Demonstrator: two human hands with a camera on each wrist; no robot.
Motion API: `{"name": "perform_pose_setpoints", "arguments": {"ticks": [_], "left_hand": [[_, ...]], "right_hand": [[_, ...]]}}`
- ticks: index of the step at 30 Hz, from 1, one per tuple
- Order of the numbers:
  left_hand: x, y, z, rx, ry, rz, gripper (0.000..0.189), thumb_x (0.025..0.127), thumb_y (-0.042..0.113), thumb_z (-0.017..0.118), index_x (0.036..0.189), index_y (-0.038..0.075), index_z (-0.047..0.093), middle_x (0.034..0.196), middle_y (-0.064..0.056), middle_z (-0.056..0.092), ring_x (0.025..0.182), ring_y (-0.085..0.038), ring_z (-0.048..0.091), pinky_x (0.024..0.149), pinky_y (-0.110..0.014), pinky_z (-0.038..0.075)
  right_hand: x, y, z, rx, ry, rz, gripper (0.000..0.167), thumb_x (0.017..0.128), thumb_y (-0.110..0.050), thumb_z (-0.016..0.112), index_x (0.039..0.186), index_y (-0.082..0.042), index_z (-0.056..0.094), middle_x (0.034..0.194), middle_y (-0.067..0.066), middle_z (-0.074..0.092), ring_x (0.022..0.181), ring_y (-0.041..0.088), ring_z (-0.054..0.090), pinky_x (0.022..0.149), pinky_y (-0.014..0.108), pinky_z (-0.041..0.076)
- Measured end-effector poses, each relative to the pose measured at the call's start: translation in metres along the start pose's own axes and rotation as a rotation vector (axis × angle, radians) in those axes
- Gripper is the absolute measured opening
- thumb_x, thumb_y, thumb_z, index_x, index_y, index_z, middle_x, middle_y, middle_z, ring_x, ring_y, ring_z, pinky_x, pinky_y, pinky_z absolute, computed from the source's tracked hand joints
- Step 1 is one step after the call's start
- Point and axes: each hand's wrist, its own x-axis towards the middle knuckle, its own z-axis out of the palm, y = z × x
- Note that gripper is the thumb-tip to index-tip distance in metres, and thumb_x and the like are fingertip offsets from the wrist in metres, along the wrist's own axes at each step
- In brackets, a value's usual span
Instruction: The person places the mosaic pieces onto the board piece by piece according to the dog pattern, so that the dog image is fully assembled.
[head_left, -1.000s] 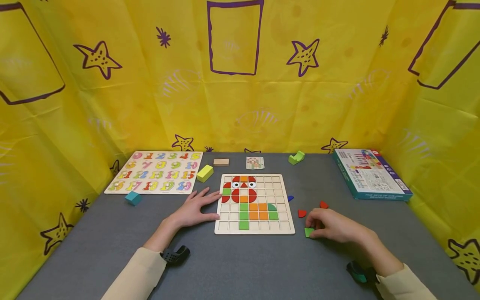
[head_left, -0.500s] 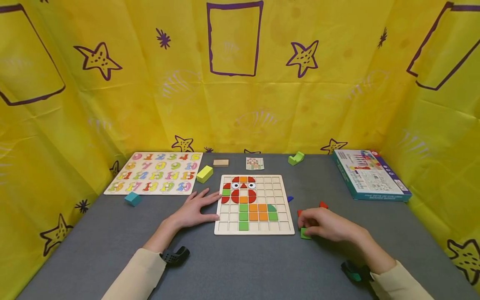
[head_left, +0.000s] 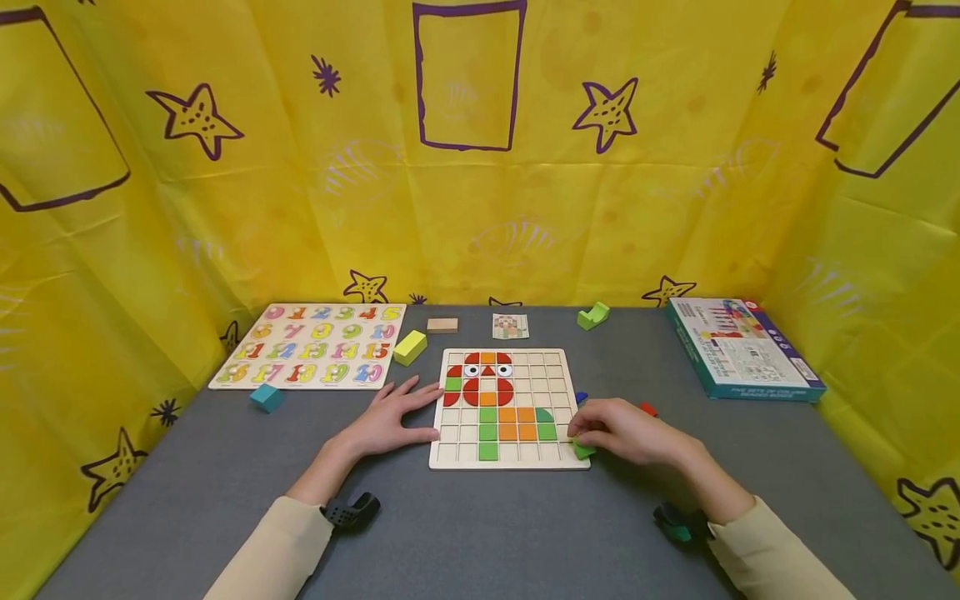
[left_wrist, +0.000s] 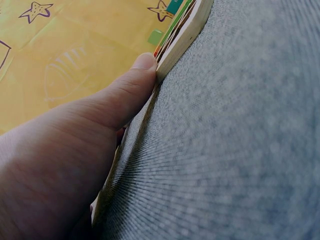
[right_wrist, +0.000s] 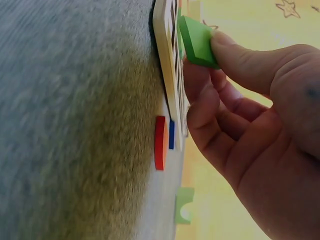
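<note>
A wooden grid board (head_left: pixel 554 386) lies on the table, partly filled with red, orange and green tiles and two eye tiles. My left hand (head_left: pixel 386 423) rests flat at its left side, fingers spread, index finger and thumb touching the edge. In the left wrist view the thumb (left_wrist: pixel 135 82) meets the board's corner. My right hand (head_left: pixel 626 429) pinches a green square tile (right_wrist: pixel 199 42) between thumb and fingers, over the board's lower right edge. Past that edge lie a blue tile (head_left: pixel 581 397) and a red tile (head_left: pixel 648 409), the red one partly behind my hand.
A small picture card (head_left: pixel 510 326) lies behind the board. Around it are a number puzzle (head_left: pixel 397 333), a yellow block (head_left: pixel 410 347), a pale wooden block (head_left: pixel 442 325), a teal block (head_left: pixel 266 397), a green curved block (head_left: pixel 593 315) and a flat box (head_left: pixel 742 350). Yellow cloth surrounds the table.
My right hand has moved left with the green square tile, from the table beside the red tiles to the board's right edge. My left hand has stayed in place.
</note>
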Motion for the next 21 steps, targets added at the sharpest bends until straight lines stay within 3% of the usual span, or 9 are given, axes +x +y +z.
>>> {"name": "perform_pose_setpoints", "arguments": {"ticks": [6,13,21], "left_hand": [[0.000,0.000,0.000,0.001,0.001,0.005,0.079,0.090,0.057,0.070,0.154,0.018,0.047,0.158,0.000,0.041,0.151,-0.037,0.016,0.116,-0.064,0.002],[0.000,0.001,0.000,-0.002,-0.002,0.000,0.079,0.089,0.057,0.070,0.154,0.018,0.046,0.158,0.000,0.041,0.151,-0.037,0.016,0.116,-0.064,0.002],[0.000,0.003,-0.002,-0.006,-0.003,-0.004,0.079,0.089,0.056,0.070,0.154,0.017,0.047,0.158,-0.001,0.041,0.151,-0.037,0.016,0.116,-0.064,0.002]], "right_hand": [[0.010,-0.002,0.005,-0.003,-0.002,-0.010,0.007,0.098,-0.011,0.068,0.099,-0.017,0.072,0.095,-0.010,0.060,0.088,0.012,0.055,0.081,0.030,0.051],[0.022,-0.006,0.017,-0.039,0.041,-0.079,0.004,0.097,-0.009,0.068,0.097,-0.013,0.070,0.093,-0.011,0.061,0.085,0.009,0.054,0.079,0.030,0.051],[0.030,-0.014,0.023,-0.022,0.017,-0.014,0.003,0.096,-0.012,0.071,0.098,-0.010,0.070,0.087,-0.011,0.059,0.080,0.009,0.054,0.074,0.027,0.051]]}}
